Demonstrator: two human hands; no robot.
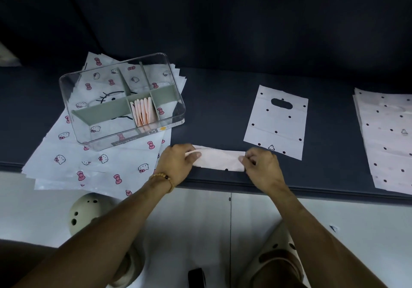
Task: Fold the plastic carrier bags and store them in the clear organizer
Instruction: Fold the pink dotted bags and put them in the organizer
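A pink dotted carrier bag, folded into a narrow strip (219, 160), lies near the front edge of the dark surface. My left hand (177, 165) pinches its left end between thumb and fingers. My right hand (262, 165) pinches its right end. The clear organizer (176, 91) with grey dividers stands at the left on a pile of cat-print bags (107, 165). Several folded pink bags (142, 111) stand upright in its middle front compartment. One flat pink dotted bag (277, 122) lies to the right of the strip.
A stack of pink dotted bags (388, 136) lies at the far right. The dark surface's front edge (223, 186) runs just under my wrists. Below it are a white floor and two pale clogs (87, 212).
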